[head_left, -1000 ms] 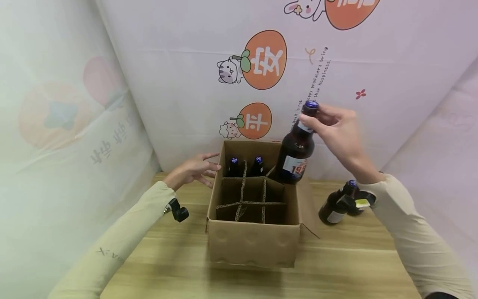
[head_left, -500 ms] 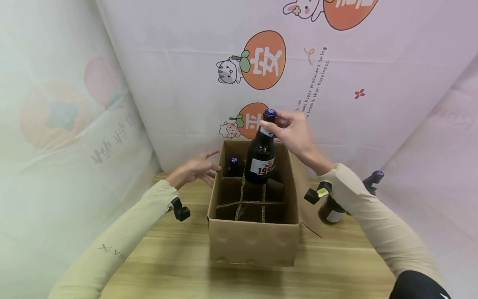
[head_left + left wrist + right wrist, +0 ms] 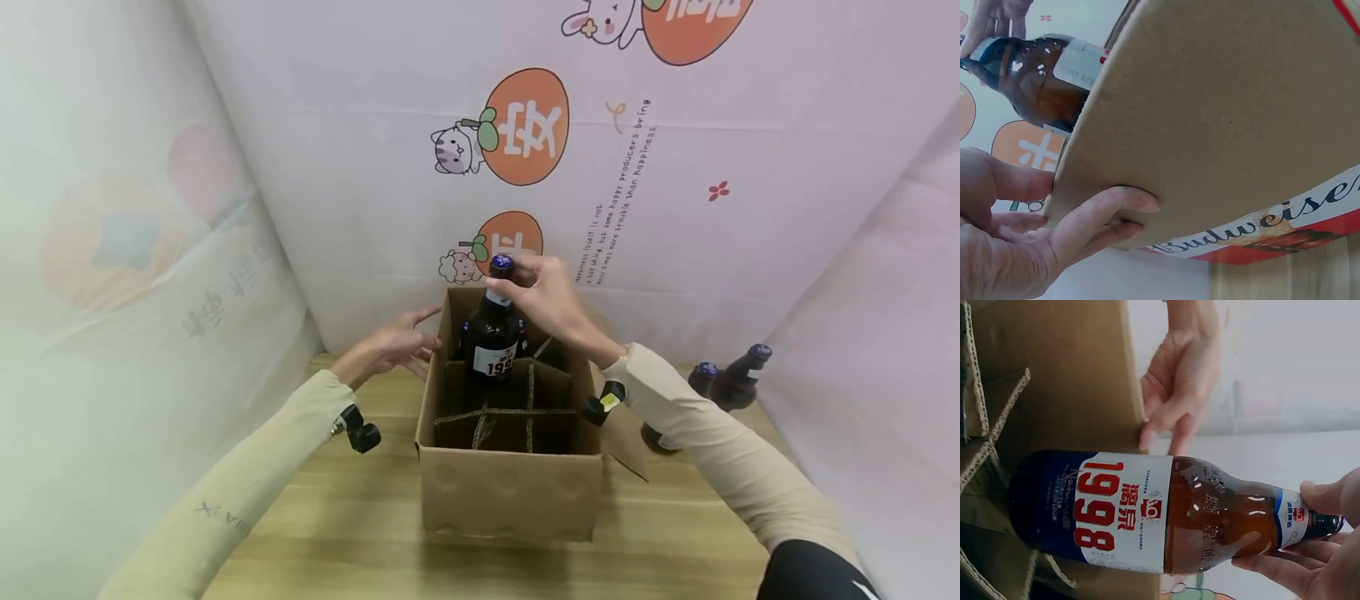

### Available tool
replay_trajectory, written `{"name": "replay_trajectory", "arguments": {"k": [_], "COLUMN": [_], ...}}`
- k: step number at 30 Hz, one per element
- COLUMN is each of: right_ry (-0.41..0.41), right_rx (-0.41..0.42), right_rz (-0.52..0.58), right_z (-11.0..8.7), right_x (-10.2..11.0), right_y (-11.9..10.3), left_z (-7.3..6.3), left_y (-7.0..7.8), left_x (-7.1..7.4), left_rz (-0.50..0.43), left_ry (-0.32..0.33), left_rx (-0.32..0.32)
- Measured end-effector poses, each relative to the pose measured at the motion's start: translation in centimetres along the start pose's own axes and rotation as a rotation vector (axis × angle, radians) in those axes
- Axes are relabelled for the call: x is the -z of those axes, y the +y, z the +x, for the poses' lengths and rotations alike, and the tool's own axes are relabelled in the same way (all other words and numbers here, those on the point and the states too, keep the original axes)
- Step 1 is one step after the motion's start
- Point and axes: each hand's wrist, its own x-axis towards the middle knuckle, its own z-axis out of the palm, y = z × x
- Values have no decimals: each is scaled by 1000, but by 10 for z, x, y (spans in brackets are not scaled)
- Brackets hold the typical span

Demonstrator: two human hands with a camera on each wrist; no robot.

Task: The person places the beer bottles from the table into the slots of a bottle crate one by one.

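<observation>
The right hand (image 3: 542, 293) pinches the neck of a brown bottle (image 3: 492, 340), its base partly down among the dividers (image 3: 502, 410) in the box (image 3: 510, 492). The left hand (image 3: 390, 343), fingers straight, presses the box's left wall. Two capped bottles (image 3: 723, 385) stand on the table (image 3: 675, 533), right of the box.

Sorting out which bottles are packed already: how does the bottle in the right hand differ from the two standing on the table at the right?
The held bottle is gripped at the neck by the right hand, its base inside the cardboard box; the two table bottles stand untouched outside the box. Its "1998" label faces the head camera; theirs is not visible. All are brown glass with blue caps.
</observation>
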Motion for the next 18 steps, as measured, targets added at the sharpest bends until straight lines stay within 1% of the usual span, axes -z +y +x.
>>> {"name": "replay_trajectory", "arguments": {"k": [3,6,10,18], "right_ry": [-44,-76,-81,-91], "right_rx": [7,37,53,15], "right_rz": [-6,-11,-4,17], "right_z": [1,2,3,5], "right_x": [-10,-17,-20,-19], "right_y": [3,5,6,7], "left_z": [-4,-5,-2,2], "left_y": [-2,-1,0,-2], "left_x": [1,1,2,2], "left_rz": [-4,-8,-11,-5], "left_ry": [6,12,10,6], "left_rx": [7,10,9,9]}}
